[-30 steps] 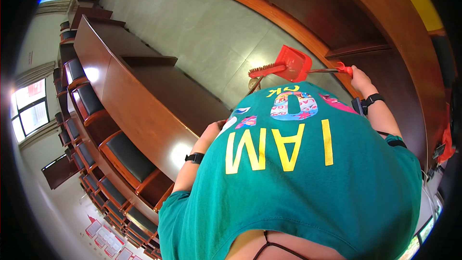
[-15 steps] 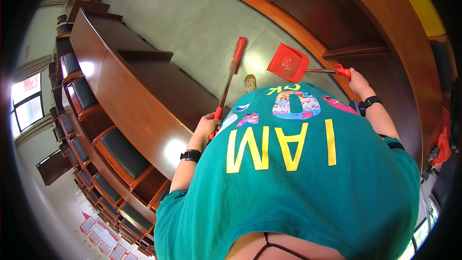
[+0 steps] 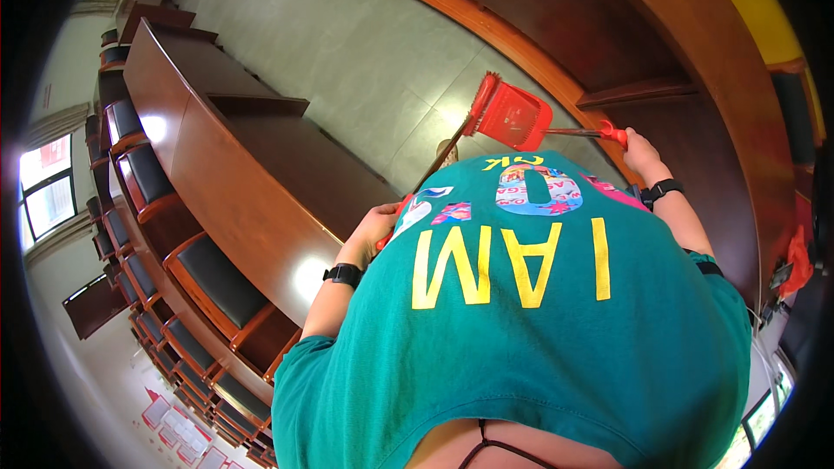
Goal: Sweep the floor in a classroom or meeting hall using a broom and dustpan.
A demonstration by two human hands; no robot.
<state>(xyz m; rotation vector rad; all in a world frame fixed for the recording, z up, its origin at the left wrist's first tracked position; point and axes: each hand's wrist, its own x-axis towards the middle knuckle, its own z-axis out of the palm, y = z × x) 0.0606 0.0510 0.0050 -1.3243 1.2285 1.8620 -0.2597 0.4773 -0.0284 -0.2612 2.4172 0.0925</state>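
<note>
My left hand point(image 3: 376, 226) is closed around the red grip of a broom, close to my green shirt. The broom's red bristle head point(image 3: 483, 104) meets the open left edge of a red dustpan point(image 3: 514, 118) near the floor. My right hand point(image 3: 641, 155) grips the red end of the dustpan's long handle point(image 3: 578, 131). Part of the broom's grip is hidden by my shirt. One of my shoes point(image 3: 446, 153) shows behind the broom stick, mostly covered.
A long curved wooden desk point(image 3: 217, 161) runs along my left, with rows of dark padded chairs point(image 3: 217, 282) beyond it. On my right stands another dark wooden desk point(image 3: 643, 61) with an orange-brown base. Grey tiled floor point(image 3: 347, 35) stretches between them.
The broom head has swung right, from the floor left of the dustpan to its open edge. The dustpan has shifted slightly left, and both hands keep their holds.
</note>
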